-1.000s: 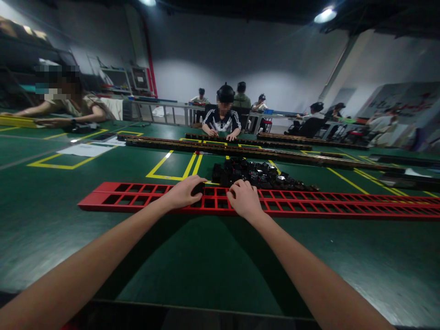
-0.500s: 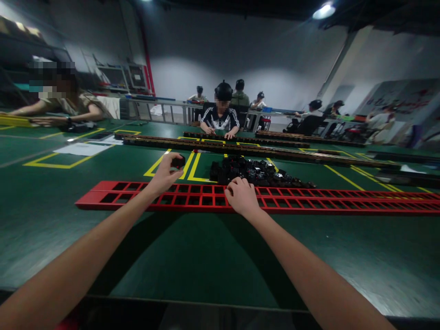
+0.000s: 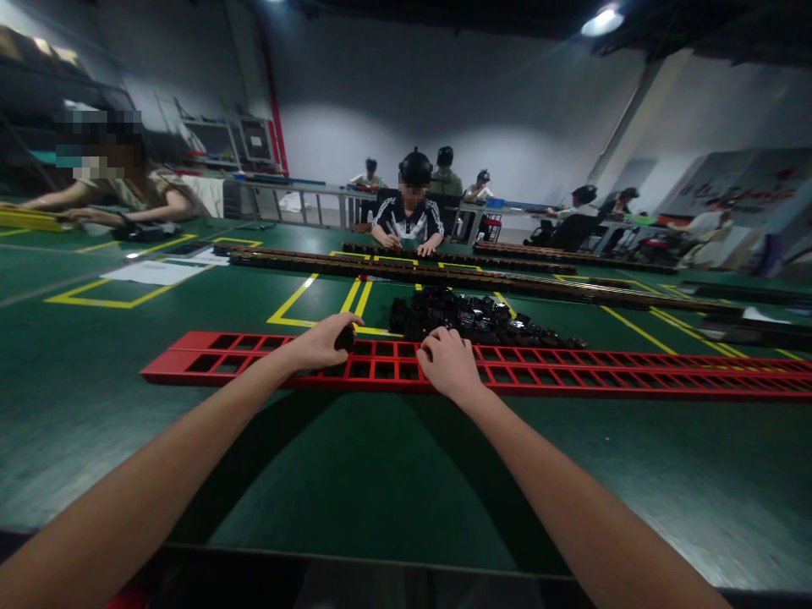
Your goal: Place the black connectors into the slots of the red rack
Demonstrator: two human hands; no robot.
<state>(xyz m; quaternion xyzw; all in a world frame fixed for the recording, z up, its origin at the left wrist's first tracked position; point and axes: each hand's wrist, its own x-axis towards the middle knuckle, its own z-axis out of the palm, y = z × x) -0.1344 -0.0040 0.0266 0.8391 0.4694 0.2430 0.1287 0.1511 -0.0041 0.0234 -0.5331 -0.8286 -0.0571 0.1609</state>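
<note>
A long red slotted frame [image 3: 181,362] with two rows of openings lies across the green table in front of me. My left hand [image 3: 322,342] grips a small dark block [image 3: 345,338] between thumb and fingers, just over the frame's left half. At the far edge of the frame, my right hand [image 3: 449,364] has its fingers curled down beside a heap of small black parts [image 3: 466,317]. What those fingertips hold, if anything, is hidden.
Behind the heap, long dark strips [image 3: 507,281] run across the table [image 3: 355,482], which has yellow tape outlines. White paper [image 3: 152,272] lies at the left. A co-worker [image 3: 409,216] sits opposite, and another person [image 3: 145,190] leans over the table at the left.
My left hand has come down and to the right with the dark block, from above the table to the red frame. My right hand has stayed nearly in place.
</note>
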